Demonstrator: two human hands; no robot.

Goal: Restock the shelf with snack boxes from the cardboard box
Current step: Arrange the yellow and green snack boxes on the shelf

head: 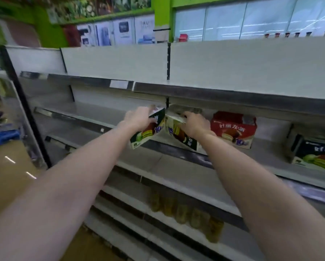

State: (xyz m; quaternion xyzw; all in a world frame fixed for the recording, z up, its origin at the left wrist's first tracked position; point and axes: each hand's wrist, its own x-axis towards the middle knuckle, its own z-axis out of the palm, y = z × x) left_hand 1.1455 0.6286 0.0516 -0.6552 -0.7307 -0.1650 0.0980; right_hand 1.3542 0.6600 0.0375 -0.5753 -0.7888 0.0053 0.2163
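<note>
Over shelf point(176, 166), each hand point(139, 117) point(196, 125) grips 1 tilted box point(148, 132) point(182, 137).

Arms: 2, both bare from elbow to wrist, no sleeves in view
left hand point(139, 117): no glove, ring or watch
right hand point(196, 125): no glove, ring or watch

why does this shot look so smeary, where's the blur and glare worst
Head view: motion blur smears the green wall at the top left corner and softens the amber bottles on the low shelf; wide-angle distortion bows the grey metal shelf edges; white glare streaks cross the glossy brown floor; the hands on the dark green snack boxes stay fairly sharp.
</note>
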